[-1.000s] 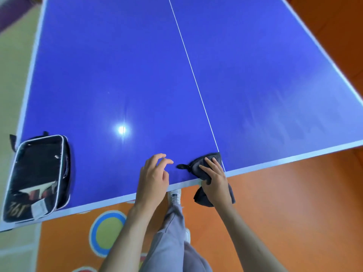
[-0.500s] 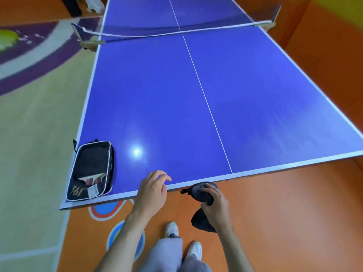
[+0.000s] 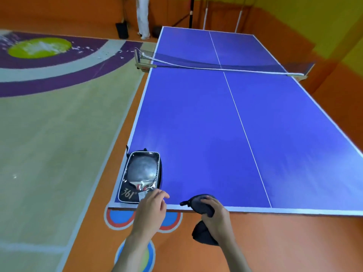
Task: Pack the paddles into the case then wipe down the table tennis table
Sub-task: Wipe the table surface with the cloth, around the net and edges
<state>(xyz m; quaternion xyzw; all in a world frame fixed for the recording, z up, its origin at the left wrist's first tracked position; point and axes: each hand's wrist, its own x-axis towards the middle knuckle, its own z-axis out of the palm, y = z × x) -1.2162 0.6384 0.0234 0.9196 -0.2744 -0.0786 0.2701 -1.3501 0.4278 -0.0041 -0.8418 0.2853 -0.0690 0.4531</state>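
Observation:
The blue table tennis table [image 3: 206, 134] stretches ahead with its net [image 3: 216, 64] across the middle. A black paddle case [image 3: 140, 176] with a clear window lies at the near left corner, and a paddle shows inside it. My left hand [image 3: 152, 211] hovers at the near edge just right of the case, its fingers loosely curled and holding nothing. My right hand [image 3: 216, 216] grips a dark grey cloth [image 3: 198, 203] at the table's near edge. Part of the cloth hangs below the hand.
The floor to the left is pale wood with purple and green markings, and orange floor borders the table. A person's legs [image 3: 143, 16] and dark stands are beyond the far end. Orange and yellow walls close in on the right.
My view has lifted and swung, so the net and far end show. The cloth has slid left along the near edge with my right hand. My left hand is now beside the case.

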